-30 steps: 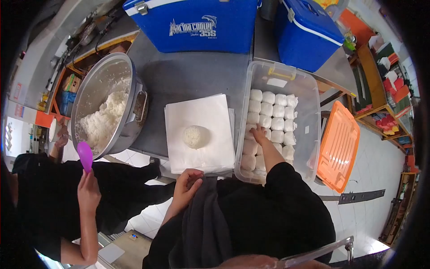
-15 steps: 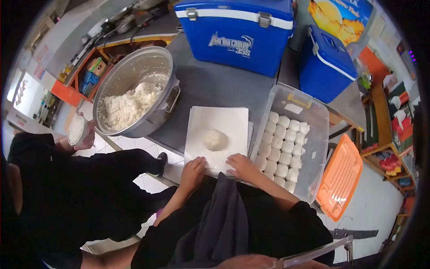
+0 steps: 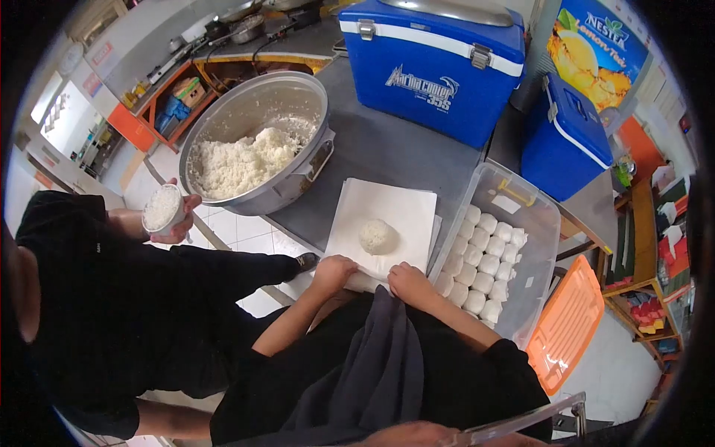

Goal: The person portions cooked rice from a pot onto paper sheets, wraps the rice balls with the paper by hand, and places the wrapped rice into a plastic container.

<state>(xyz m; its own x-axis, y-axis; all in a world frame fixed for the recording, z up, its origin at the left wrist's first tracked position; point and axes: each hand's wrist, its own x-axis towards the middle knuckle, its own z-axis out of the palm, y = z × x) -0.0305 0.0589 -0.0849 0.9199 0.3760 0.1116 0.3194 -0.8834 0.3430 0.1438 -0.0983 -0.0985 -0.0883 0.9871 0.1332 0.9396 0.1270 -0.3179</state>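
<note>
A mound of white rice (image 3: 378,237) sits on a stack of white paper sheets (image 3: 395,195) at the table's near edge. My left hand (image 3: 335,274) grips the near left edge of the top sheet with curled fingers. At the near right edge, my right hand (image 3: 408,284) pinches the same sheet. Between both hands the paper's near edge is raised slightly, and the rice lies just beyond it. To the right, a clear plastic bin (image 3: 536,261) holds rows of paper-wrapped white bundles (image 3: 482,261).
A large metal pot (image 3: 298,175) of rice stands at the left. Beside it, a co-worker's hand (image 3: 179,223) holds a cup of rice (image 3: 162,207). Blue coolers (image 3: 424,82) stand at the back. An orange lid (image 3: 570,328) leans right of the bin.
Both my hands have closed on the paper's near edge and lifted it a little. The co-worker's cup of rice has risen beside the pot. The camera view has shifted.
</note>
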